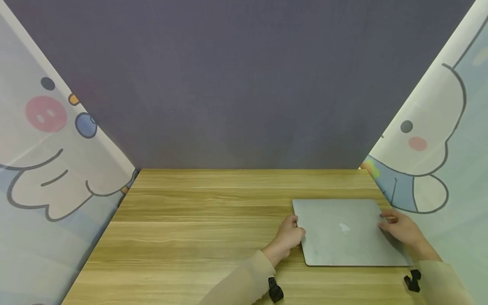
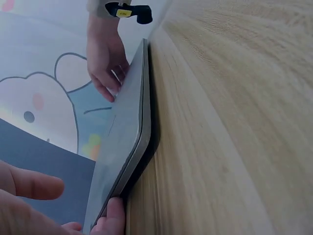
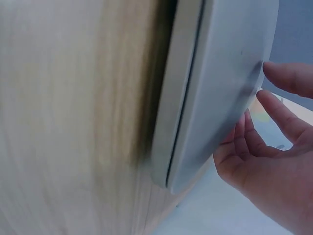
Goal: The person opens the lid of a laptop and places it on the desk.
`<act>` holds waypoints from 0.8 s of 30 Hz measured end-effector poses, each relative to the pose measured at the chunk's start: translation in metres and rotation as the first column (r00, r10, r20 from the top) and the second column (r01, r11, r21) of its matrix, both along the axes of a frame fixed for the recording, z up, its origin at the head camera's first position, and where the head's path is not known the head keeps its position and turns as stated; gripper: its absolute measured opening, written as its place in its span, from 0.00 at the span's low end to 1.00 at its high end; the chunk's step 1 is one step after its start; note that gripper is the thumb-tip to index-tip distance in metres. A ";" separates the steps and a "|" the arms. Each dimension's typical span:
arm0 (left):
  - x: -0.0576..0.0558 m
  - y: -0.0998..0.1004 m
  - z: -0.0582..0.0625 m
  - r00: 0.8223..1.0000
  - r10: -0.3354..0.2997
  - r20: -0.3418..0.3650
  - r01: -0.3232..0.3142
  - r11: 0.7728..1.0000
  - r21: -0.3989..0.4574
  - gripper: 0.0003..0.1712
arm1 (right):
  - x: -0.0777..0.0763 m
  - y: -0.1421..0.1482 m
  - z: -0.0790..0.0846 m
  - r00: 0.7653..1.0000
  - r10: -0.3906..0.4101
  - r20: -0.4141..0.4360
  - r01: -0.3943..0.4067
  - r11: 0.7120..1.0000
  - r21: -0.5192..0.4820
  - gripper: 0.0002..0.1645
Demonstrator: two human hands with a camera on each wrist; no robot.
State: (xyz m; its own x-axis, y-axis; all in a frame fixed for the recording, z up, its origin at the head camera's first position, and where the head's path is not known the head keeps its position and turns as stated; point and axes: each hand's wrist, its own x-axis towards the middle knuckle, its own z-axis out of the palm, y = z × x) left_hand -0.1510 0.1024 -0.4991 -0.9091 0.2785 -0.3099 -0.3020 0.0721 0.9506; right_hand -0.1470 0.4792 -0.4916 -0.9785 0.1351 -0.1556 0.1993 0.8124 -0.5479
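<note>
A closed silver laptop with a pale logo on its lid lies at the right side of the wooden table. At its left edge, my left hand grips the rim; in the left wrist view, fingertips sit against the laptop's side, close above the wood. My right hand is at the opposite edge. The right wrist view shows its thumb at the lid's border and the other fingers bent at the side of the laptop, their tips partly hidden behind it. A dark shadow runs under the laptop's near edge.
The wooden table stretches away to the left of the laptop. A dark grey panel stands behind it, and cartoon-printed curtains hang at the left and right. Black wrist mounts sit on both sleeves.
</note>
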 end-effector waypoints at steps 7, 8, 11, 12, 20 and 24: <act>0.001 0.002 0.000 0.998 0.048 -0.041 -0.050 0.998 -0.035 0.33 | 0.002 0.008 0.002 0.999 0.016 0.042 -0.010 0.990 -0.140 0.38; 0.001 0.002 0.000 0.997 0.052 -0.052 -0.055 0.997 -0.045 0.33 | 0.002 0.009 0.002 0.999 0.016 0.045 -0.009 0.989 -0.150 0.38; 0.001 0.004 -0.001 0.995 0.057 -0.078 -0.062 0.996 -0.069 0.34 | 0.004 0.015 0.003 0.998 0.023 0.057 -0.009 0.975 -0.222 0.37; 0.000 0.004 -0.001 0.995 0.057 -0.086 -0.064 0.995 -0.078 0.34 | 0.005 0.017 0.003 0.998 0.025 0.058 -0.010 0.969 -0.245 0.36; -0.003 0.002 -0.001 0.992 0.049 -0.114 -0.059 0.994 -0.091 0.36 | 0.009 0.027 0.004 0.994 0.035 0.100 0.004 0.931 -0.366 0.34; -0.004 0.000 -0.001 0.990 0.035 -0.135 -0.050 0.994 -0.102 0.34 | 0.012 0.026 0.005 0.993 0.038 0.108 0.012 0.907 -0.421 0.28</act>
